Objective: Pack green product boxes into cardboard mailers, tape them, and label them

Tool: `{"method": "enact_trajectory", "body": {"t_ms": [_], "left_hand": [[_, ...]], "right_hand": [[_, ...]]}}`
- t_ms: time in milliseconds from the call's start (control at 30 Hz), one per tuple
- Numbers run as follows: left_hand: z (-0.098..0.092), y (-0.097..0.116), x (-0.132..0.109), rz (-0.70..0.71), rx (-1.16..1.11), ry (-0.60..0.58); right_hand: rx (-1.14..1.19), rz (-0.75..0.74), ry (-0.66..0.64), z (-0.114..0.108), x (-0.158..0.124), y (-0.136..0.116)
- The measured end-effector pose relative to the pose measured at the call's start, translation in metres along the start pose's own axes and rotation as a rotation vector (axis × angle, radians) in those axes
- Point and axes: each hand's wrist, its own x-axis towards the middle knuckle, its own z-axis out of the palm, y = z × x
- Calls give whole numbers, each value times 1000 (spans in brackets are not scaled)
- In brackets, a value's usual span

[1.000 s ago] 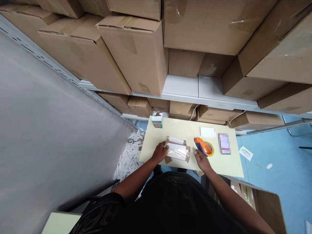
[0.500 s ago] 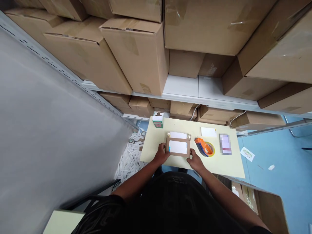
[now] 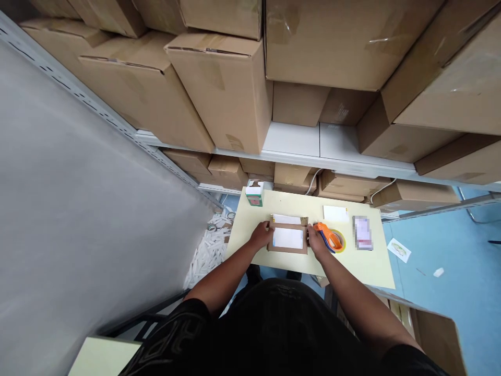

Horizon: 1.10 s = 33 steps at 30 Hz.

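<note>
Below frame centre, our left hand (image 3: 261, 236) and right hand (image 3: 315, 241) clamp fingers on package (image 3: 287, 251).
White sheet (image 3: 287, 238) on top; tape dispenser (image 3: 324, 233) unheld.

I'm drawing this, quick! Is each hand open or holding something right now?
Left hand: closed on the cardboard package's left edge.
Right hand: closed on its right edge.

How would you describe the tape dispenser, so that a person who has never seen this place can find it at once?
By the loaded shelves stands a pale yellow table. There, the right hand grips the edge of a brown package, and the tape dispenser lies just right of this hand. Among its neighbours, only it is bright orange, with a yellow roll at one end.
</note>
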Motion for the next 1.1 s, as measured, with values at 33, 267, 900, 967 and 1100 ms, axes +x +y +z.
{"method": "enact_trajectory", "body": {"t_ms": [33,267,900,967,1100], "left_hand": [[1,0,-3,8,-13,14],[7,-25,-38,178,-298,31],[19,-38,-44,135,-297,-21],[17,-32,-42,125,-241,-3],[4,-11,-39,83,-65,29]], "right_hand": [[85,24,13,1,-3,-1],[339,-6,119,4,-39,14],[385,0,40,14,-41,25],[365,10,27,14,-40,22],[261,8,37,12,-39,21]]}}
